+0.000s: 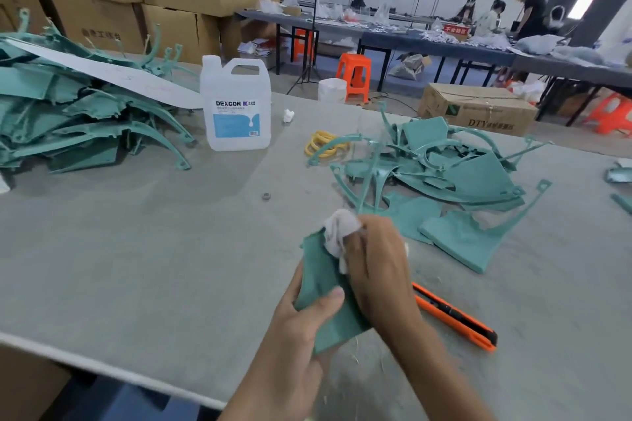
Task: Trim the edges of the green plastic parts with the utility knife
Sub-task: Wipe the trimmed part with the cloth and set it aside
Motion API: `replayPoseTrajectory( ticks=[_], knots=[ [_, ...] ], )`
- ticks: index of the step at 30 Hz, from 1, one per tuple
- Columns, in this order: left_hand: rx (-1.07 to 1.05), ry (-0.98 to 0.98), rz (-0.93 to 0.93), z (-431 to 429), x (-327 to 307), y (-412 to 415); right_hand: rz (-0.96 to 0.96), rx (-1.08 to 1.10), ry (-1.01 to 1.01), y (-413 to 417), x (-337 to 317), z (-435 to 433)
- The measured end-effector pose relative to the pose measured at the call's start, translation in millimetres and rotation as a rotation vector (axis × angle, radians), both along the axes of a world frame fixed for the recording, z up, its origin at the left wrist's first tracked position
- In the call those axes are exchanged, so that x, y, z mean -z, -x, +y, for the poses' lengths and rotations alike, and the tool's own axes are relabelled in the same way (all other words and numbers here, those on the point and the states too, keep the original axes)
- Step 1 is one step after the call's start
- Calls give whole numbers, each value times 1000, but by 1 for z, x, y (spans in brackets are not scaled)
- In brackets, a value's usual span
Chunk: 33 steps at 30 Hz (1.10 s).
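My left hand [301,325] grips a green plastic part [321,287] by its lower edge, thumb on top, just above the grey table [154,249]. My right hand [372,260] holds a crumpled white cloth [338,232] and presses it against the upper end of that part. The orange utility knife [458,318] lies on the table to the right of my right forearm, with no hand on it. Several more green parts [444,167] lie in a loose heap beyond my hands.
A bigger pile of green parts [78,120] fills the left of the table. A white DEXCON jug [236,106] stands mid-table, yellow rubber bands [325,143] to its right. Thin plastic shavings lie near the front edge. Cardboard boxes, orange stools and people are behind.
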<state>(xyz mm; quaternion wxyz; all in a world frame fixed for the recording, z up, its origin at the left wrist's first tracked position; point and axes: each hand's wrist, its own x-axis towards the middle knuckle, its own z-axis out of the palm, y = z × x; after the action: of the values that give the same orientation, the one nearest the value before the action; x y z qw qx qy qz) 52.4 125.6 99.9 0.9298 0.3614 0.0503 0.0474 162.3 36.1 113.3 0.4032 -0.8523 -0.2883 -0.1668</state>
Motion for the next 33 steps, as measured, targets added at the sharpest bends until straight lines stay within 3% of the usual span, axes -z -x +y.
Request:
replayPoseTrajectory(
  ticks=[4, 8, 10, 12, 18, 21, 25, 29, 33],
  knots=[
    [-41, -20, 66, 7, -6, 3, 156, 96, -109, -5, 4, -15],
    [-78, -37, 110, 9, -14, 3, -79, -131, 75, 36, 18, -14],
    [1, -86, 106, 12, -15, 7, -99, -158, 95, 24, 18, -19],
    [61, -116, 111, 19, -11, 17, -43, -106, 19, -3, 8, -22],
    [202, -109, 92, 35, -9, 46, -261, 188, 51, -70, -25, -41],
    [230, -80, 147, 39, -3, 46, -349, 191, -74, -64, -31, -40],
    [154, -107, 265, 45, 7, 49, -111, 127, -367, -52, -39, -47],
    [85, -5, 323, 48, 7, 53, -35, 206, -214, -72, -33, -88],
    [57, 28, 333, 51, 8, 56, 22, 407, 215, -82, -7, -142]
  ],
)
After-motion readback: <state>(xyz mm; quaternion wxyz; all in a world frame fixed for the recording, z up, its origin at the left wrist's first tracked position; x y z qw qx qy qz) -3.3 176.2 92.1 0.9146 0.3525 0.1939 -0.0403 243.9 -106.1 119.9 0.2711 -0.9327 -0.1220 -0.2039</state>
